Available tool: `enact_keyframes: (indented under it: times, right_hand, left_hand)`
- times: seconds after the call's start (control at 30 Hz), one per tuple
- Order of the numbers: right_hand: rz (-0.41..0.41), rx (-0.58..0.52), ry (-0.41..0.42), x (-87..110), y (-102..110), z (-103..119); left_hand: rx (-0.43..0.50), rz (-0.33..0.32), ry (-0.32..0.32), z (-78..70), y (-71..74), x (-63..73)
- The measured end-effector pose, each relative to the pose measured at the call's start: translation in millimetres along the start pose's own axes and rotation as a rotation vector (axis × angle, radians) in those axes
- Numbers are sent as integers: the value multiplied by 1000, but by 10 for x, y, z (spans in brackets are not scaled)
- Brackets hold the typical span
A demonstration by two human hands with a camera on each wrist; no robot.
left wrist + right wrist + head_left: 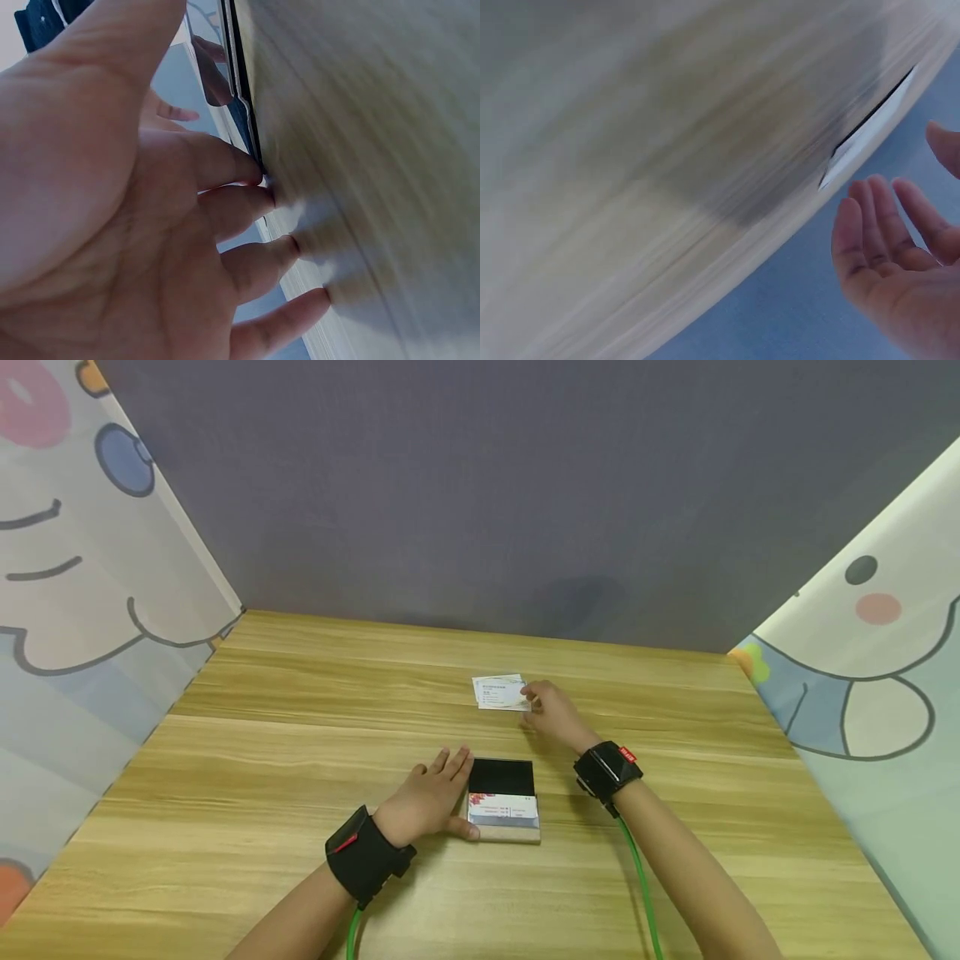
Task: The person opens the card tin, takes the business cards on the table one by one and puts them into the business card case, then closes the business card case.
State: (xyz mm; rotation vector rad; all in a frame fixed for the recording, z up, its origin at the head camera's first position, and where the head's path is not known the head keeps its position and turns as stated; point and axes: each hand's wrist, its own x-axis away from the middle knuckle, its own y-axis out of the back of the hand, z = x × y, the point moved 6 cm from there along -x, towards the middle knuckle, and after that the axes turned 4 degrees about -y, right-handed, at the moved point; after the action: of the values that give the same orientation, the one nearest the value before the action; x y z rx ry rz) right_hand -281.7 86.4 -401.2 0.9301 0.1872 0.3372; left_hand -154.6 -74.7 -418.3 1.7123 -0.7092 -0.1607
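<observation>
Cards (498, 695) overlap near the centre of the head view, the right hand (555, 714) at their right edge, thumb and fingers apart, pinching nothing. Lower in the frame, the left hand (423, 797) lies, fingers extended, along the open card case (502, 775). Reaching seems the step in hand; next likely calls for pinching a card's edge

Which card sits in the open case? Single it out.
The white card with reddish flowers at one corner, in the open case beside the left hand; the loose cards lie on the table by the right hand.
</observation>
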Motion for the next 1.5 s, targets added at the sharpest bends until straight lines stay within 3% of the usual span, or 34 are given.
enact_keyframes:
  times: [0.2, 0.43, 0.53, 0.73, 1.13, 1.5]
  right_hand:
    - [35, 133, 71, -103, -43, 15]
    - [193, 233, 30, -102, -208, -39]
    - [219, 247, 21, -80, -239, -57]
    - [203, 243, 10, -52, -233, -53]
    - [81, 299, 35, 68, -197, 85]
    - [112, 341, 25, 176, -251, 110]
  left_hand:
    - [7, -6, 0, -3, -4, 6]
    - [4, -8, -3, 2, -13, 1]
    - [1, -5, -3, 10, -17, -5]
    - [9, -5, -1, 9, -22, -3]
    - [10, -29, -12, 11, -6, 6]
    - [21, -26, -1, 0, -3, 17]
